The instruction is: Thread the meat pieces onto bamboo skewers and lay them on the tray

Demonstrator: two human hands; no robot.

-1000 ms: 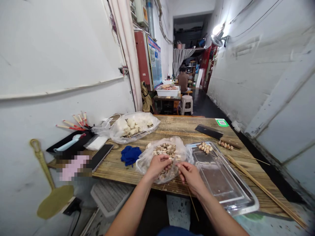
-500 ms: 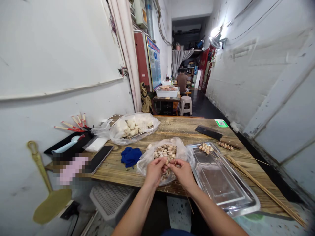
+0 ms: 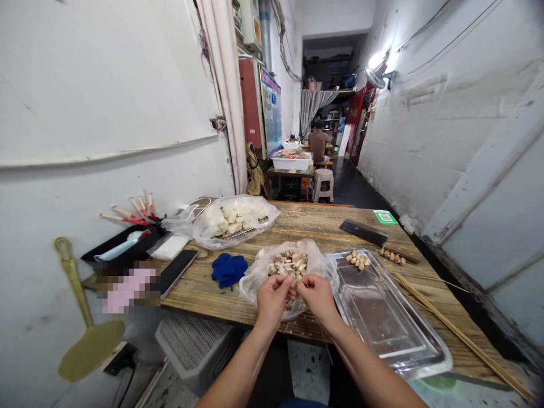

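Over the front of a clear plastic bag (image 3: 317, 258) of garlic cloves (image 3: 289, 262), both of my hands meet with fingertips nearly touching. My left hand (image 3: 272, 297) is closed in a pinch on a small pale garlic clove, mostly covered by the fingers. Also pinched closed, my right hand (image 3: 318, 296) holds a thin bamboo skewer (image 3: 328, 351), whose lower end hangs past the table edge. To the right, a metal tray (image 3: 382, 323) bears skewered garlic cloves (image 3: 357, 259) at its far end.
A cleaver (image 3: 363, 231) lies behind the tray, with more skewered cloves (image 3: 391, 256) by its handle. Bamboo skewers (image 3: 459, 328) lie along the right. Leftward are a blue cloth (image 3: 228, 269), a phone (image 3: 178, 272) and a bag of pale food pieces (image 3: 236, 221). A person (image 3: 318, 146) sits far back.
My fingertips have shifted slightly at the clove, and my right-hand fingers are curled in more. The whole view has moved a little, so everything sits slightly further right.
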